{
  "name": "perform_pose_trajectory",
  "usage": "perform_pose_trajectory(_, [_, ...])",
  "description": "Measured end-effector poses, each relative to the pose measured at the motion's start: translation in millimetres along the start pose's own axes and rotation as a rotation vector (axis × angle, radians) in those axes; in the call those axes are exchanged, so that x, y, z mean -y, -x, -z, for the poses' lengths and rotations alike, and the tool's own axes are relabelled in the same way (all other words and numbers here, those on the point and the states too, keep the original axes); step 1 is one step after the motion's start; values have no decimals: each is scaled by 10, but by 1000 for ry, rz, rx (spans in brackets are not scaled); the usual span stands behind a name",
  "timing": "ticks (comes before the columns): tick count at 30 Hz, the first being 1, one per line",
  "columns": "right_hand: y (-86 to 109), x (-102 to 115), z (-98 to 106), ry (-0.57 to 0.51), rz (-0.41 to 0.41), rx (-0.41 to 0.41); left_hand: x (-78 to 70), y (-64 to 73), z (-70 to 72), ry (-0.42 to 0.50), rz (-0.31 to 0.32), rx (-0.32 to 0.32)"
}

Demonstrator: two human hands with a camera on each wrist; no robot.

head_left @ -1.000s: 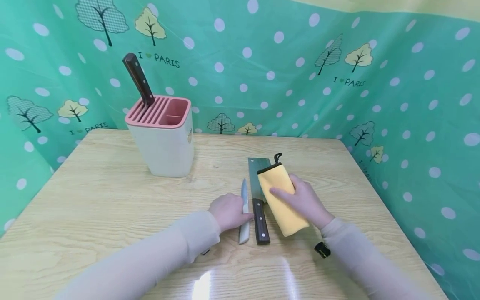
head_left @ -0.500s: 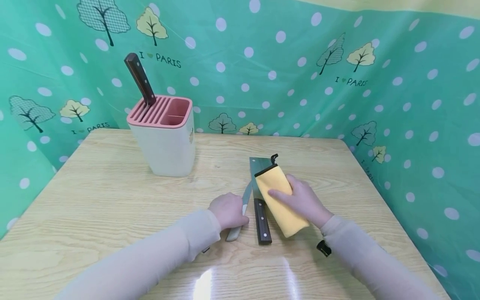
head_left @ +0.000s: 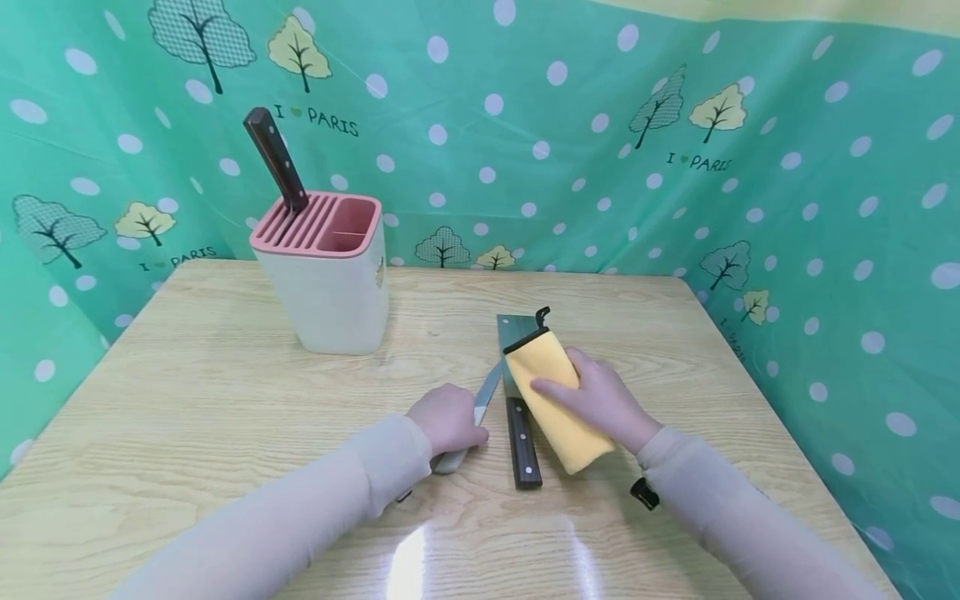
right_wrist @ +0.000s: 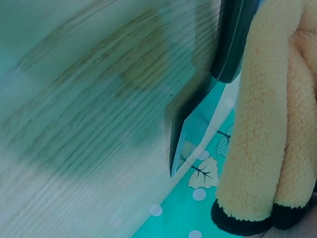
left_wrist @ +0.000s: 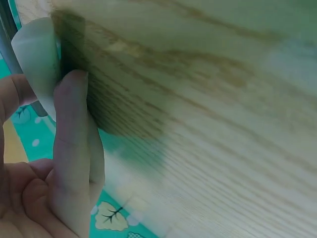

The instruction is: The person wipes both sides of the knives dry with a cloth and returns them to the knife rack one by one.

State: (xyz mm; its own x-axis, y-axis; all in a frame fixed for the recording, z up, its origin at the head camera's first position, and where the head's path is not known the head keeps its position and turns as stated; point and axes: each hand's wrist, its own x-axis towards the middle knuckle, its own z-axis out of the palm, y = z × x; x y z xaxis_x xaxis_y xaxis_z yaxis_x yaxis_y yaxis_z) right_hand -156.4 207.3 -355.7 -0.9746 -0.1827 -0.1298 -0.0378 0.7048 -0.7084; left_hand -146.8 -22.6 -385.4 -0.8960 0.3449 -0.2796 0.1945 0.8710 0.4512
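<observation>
My left hand [head_left: 447,419] grips a small knife [head_left: 490,385] by its pale handle [left_wrist: 37,54]. Its blade slants up and to the right, with the tip at the edge of the cleaver's blade in the head view. My right hand [head_left: 603,404] holds a folded yellow cloth [head_left: 557,400] with black trim and a black loop, thumb across the front. Between the hands lies a cleaver [head_left: 523,446], dark riveted handle towards me. The cloth covers part of the cleaver's blade in the head view; the right wrist view shows the fluffy cloth [right_wrist: 260,124] beside the cleaver's blade [right_wrist: 198,124].
At the back left of the wooden table [head_left: 225,392] stands a white knife block [head_left: 333,304] with a pink slotted top. A dark-handled knife [head_left: 277,158] sits in one of its slots. A green dotted curtain [head_left: 465,108] hangs behind and along the sides.
The small knife has turned from nearly upright in the view to a slant, its handle end swinging left. My left hand has shifted slightly left. The cloth has moved a little left over the cleaver.
</observation>
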Motion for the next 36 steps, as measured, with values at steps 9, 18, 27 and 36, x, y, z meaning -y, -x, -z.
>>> perform_pose_trajectory(9, [9,-2,13,5,11,-5,4,36,37,-4,14,-9])
perform_pose_trajectory(18, [14,30,33,-5,15,3,45,84,82,10,-28,-45])
perform_pose_trajectory(27, [6,49,32,0,13,1,134,154,98,33,-137,-112])
perform_pose_trajectory(36, [-18,112,3,-22,19,5,192,218,117,-69,-202,-220])
